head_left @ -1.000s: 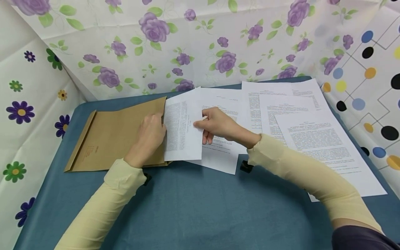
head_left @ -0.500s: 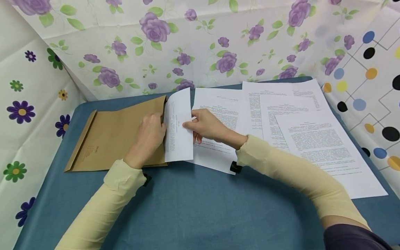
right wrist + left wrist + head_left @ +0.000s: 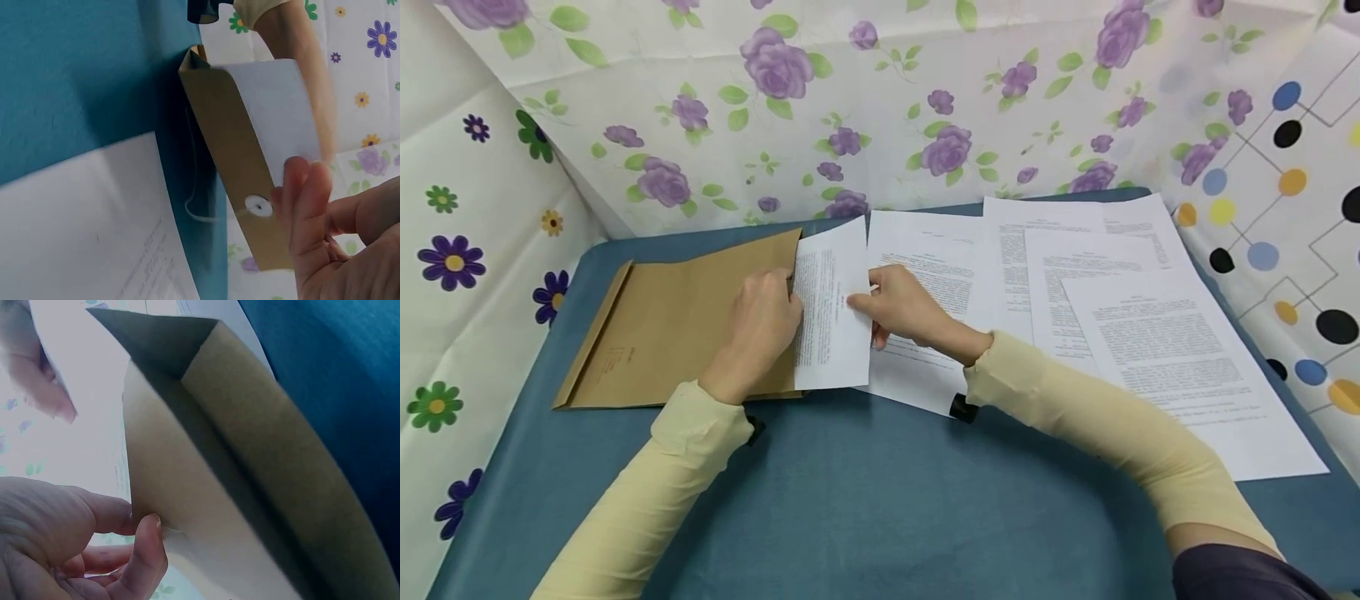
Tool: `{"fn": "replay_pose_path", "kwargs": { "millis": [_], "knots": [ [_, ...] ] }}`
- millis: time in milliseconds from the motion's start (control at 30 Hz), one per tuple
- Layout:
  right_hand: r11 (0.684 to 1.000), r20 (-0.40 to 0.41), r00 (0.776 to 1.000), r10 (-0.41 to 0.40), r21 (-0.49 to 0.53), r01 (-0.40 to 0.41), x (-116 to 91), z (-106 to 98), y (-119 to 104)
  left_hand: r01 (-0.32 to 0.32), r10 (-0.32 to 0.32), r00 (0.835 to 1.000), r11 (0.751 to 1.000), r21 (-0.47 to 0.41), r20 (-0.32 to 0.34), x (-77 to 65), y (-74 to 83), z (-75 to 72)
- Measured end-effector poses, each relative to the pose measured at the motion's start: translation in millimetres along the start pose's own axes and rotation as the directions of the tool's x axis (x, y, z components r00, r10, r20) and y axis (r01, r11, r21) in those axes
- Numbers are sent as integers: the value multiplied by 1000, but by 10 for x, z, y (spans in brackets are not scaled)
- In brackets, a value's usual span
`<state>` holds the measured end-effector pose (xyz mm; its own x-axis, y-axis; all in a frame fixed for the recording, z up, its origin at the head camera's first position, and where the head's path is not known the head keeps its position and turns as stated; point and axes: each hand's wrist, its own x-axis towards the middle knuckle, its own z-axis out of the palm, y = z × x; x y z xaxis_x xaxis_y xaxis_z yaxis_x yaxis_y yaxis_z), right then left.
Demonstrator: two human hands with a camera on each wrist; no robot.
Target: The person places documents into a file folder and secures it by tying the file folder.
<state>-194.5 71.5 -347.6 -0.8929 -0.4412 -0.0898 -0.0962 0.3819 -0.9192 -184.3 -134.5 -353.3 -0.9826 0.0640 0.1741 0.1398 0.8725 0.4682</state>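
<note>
A brown paper envelope (image 3: 677,333) lies at the left of the table. My left hand (image 3: 760,321) grips its right-hand edge; in the left wrist view thumb and finger pinch the paper beside the gaping mouth. From that mouth a printed sheet (image 3: 829,333) sticks out, its far part hidden inside. Thumb and fingers of my right hand (image 3: 906,304) pinch the sheet's outer edge. The right wrist view shows the flap (image 3: 231,144) under the sheet, with a round white button (image 3: 258,205) and a loose string (image 3: 192,203).
Another printed page (image 3: 917,383) lies beneath my right hand. Several overlapping pages (image 3: 1180,350) spread over the table's right side. Blue cloth (image 3: 880,500) covers the table, and flowered sheeting (image 3: 895,108) hangs behind it.
My right hand has moved left with the sheet, so less of it sticks out. The sheet bowed midway and now lies flatter. My left hand has hardly moved.
</note>
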Motion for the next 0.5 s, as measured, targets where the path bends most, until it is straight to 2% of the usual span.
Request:
{"fn": "replay_pose_path", "kwargs": {
  "millis": [100, 267, 500],
  "knots": [
    [998, 9, 998, -68, 11, 68, 14, 70, -9, -6, 6, 1000, 1000, 2, 0, -7, 6, 1],
    [982, 38, 982, -188, -14, 188, 67, 199, -52, 0, 0, 1000, 1000, -10, -9, -14, 10, -13],
    [967, 51, 970, -238, -78, 241, 144, 292, -7, 9, -9, 1000, 1000, -14, -16, -23, 8, -47]
  ]
}}
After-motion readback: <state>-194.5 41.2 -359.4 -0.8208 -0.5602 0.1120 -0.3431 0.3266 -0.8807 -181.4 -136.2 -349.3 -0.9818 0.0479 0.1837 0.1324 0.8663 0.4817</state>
